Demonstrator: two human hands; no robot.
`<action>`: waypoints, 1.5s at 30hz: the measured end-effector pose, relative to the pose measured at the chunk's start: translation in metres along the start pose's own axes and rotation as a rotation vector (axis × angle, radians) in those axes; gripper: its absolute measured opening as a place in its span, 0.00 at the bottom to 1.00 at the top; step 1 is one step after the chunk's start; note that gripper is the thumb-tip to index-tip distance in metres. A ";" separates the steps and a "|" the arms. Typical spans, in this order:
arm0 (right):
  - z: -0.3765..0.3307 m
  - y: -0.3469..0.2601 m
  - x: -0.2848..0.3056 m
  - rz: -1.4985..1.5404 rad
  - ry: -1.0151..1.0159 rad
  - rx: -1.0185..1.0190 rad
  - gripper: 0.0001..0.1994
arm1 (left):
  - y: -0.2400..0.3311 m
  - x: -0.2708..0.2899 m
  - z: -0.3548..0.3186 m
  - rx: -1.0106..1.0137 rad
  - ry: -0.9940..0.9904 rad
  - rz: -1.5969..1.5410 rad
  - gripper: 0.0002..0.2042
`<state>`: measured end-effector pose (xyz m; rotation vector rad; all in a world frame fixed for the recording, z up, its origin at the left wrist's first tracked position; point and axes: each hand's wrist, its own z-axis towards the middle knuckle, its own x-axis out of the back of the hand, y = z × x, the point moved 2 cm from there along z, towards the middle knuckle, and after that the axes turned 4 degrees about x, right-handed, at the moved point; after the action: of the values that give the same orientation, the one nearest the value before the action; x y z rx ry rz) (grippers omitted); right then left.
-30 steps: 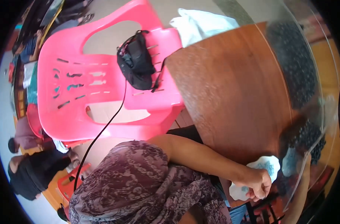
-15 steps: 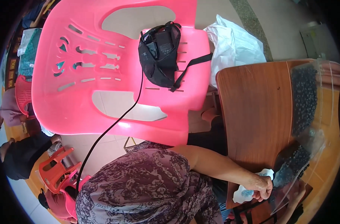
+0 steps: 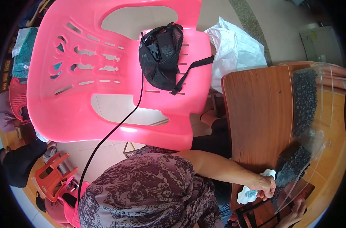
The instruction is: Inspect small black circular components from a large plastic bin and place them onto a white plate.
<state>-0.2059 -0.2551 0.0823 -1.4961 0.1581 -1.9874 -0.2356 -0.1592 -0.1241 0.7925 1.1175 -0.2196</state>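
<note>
My left hand, at the end of a bare forearm from a patterned sleeve, is curled closed over a white wavy-edged dish. Small bluish pieces show in the dish. What the fingers pinch, if anything, is hidden. The dish lies at the near right of a brown wooden board. My right hand is low at the right, beside the edge of a clear plastic sheet; its grip is hard to make out. Close by, clear bags hold many small dark bead-like pieces.
A pink plastic chair fills the left and middle. On its seat lies a black mesh bag with a strap and a black cable. Beyond the board sits a white sack. Other people and an orange chair are at the left.
My right hand has moved down along the plastic sheet's edge. My left hand stays closed over the dish. The whole view has shifted slightly.
</note>
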 end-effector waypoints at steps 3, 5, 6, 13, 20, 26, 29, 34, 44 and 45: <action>-0.017 -0.026 -0.017 -0.043 0.166 -0.075 0.08 | 0.003 0.005 -0.005 -0.030 0.040 0.017 0.06; -0.032 -0.031 -0.019 0.148 0.115 -0.228 0.07 | 0.007 0.004 -0.008 -0.034 0.042 0.007 0.06; -0.039 -0.045 -0.029 0.210 0.091 -0.235 0.07 | 0.007 0.005 -0.008 -0.035 0.049 -0.004 0.06; -0.081 -0.041 -0.036 0.199 0.010 0.042 0.11 | 0.019 -0.006 -0.015 -0.096 0.036 -0.038 0.06; -0.094 -0.049 -0.060 0.350 0.090 -0.341 0.10 | 0.024 -0.015 -0.039 -0.130 0.093 -0.028 0.06; -0.116 -0.009 -0.056 0.490 0.064 -0.408 0.09 | 0.022 -0.030 -0.049 -0.133 0.043 -0.024 0.07; -0.117 -0.022 -0.063 0.622 0.047 -0.458 0.09 | 0.027 -0.025 -0.054 -0.108 0.074 0.091 0.10; -0.101 -0.033 -0.089 0.668 0.109 -0.571 0.06 | 0.049 -0.009 -0.079 -0.040 0.216 -0.059 0.09; -0.117 -0.027 -0.101 0.888 0.179 -0.412 0.10 | 0.033 -0.009 -0.084 0.073 0.196 -0.041 0.08; -0.118 -0.028 -0.102 0.944 0.179 -0.443 0.10 | 0.032 -0.010 -0.085 0.075 0.205 -0.046 0.08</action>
<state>-0.3083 -0.2092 -0.0294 -1.1341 1.2025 -1.3225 -0.2842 -0.0825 -0.1177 0.8707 1.3277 -0.2239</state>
